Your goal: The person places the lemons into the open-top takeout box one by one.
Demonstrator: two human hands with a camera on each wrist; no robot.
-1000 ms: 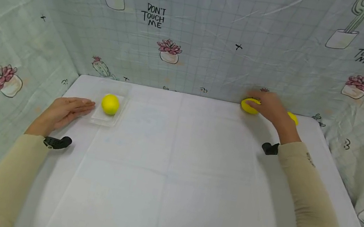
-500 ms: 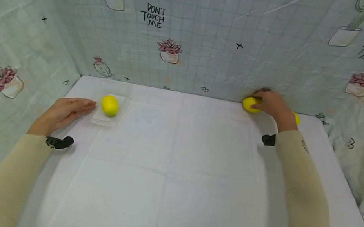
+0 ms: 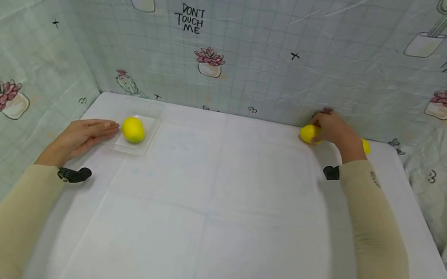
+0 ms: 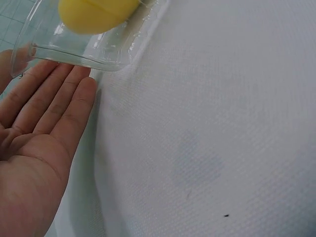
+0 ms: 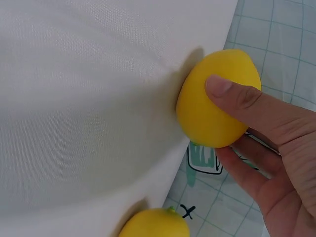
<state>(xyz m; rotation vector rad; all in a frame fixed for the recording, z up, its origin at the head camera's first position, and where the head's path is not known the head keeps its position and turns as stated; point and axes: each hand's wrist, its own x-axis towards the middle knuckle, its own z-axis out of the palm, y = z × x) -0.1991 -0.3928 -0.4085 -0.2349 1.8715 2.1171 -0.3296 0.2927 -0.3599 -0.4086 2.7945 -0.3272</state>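
A yellow lemon sits at the table's far edge on the right, and my right hand grips it. The right wrist view shows the thumb pressed on the lemon's upper face, with fingers behind it. On the left, a clear plastic tray bears another lemon. My left hand lies beside that tray with fingers straight. Seen from the left wrist, the fingertips of the left hand meet the tray's rim; whether they press it I cannot tell.
One more lemon lies at the far right edge, partly behind the right wrist. A white cloth covers the table. Behind and at both sides hangs a patterned curtain, close against the table's far edge.
My right hand has settled from a blurred motion into a grip on the lemon, which has shifted slightly right and nearer. The lemon in the tray has rolled a little left. My left hand barely moved.
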